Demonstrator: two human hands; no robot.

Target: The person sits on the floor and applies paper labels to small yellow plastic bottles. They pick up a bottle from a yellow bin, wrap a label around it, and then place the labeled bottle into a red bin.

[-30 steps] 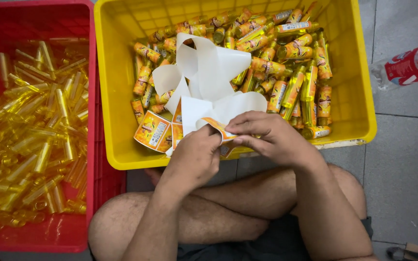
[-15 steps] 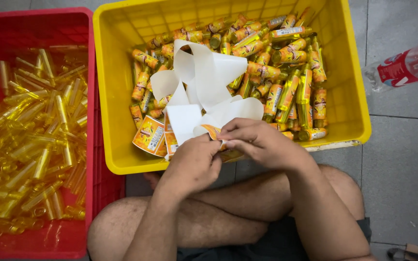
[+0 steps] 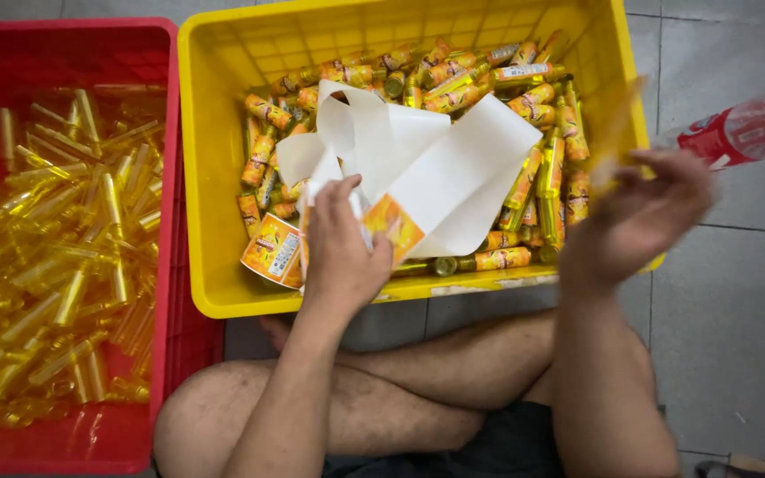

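Observation:
My left hand (image 3: 343,257) grips a long white backing strip (image 3: 453,168) that carries orange labels (image 3: 393,226). It holds the strip over the front of the yellow crate (image 3: 214,177). The strip loops loosely over several small orange-labelled bottles (image 3: 533,97) lying in the crate. My right hand (image 3: 639,217) is blurred at the crate's right rim, with its fingers spread. A faint pale yellow streak (image 3: 617,133) shows just above its fingers. Whether the hand holds it is unclear.
A red crate (image 3: 64,26) on the left holds several unlabelled clear yellow bottles (image 3: 73,265). A plastic bottle with a red label (image 3: 728,133) lies on the grey tiled floor (image 3: 737,336) to the right. My crossed bare legs (image 3: 400,381) sit just in front of the crates.
My right hand has left my left hand and swung out to the right, past the crate's rim. The white strip has unfolded wider. My left hand keeps its hold on the strip.

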